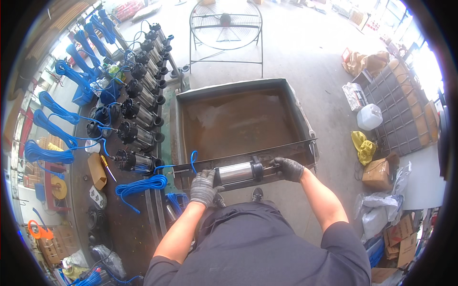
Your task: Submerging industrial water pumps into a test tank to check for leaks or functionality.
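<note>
While one long, dark-topped workbench [121, 229] takes up the left side, I have one large rectangular metal tank [231, 83] of brown liquid straight ahead, and beyond it one round, wire-caged fan [225, 20] on a tubular stand. Along the bench I count about eight silver-and-black cylindrical pumps [138, 136] in a row; the far ones overlap, so I can't be exact. One more, a silver metal pump [235, 173] with black ends, lies on its side at the tank's near edge, between my two hands. My left hand [203, 186], in a grey knitted glove, is grasping its left end; my right hand [289, 169], gloved alike, has its fingers closed around one thin metal shaft [269, 167] jutting from the other end. Nearer on the bench I make out one bright blue looped cable coil [143, 185], one small open brown cardboard box [96, 171] to its left, and, between these two, one slim screwdriver [104, 162] with a yellow handle.
</note>
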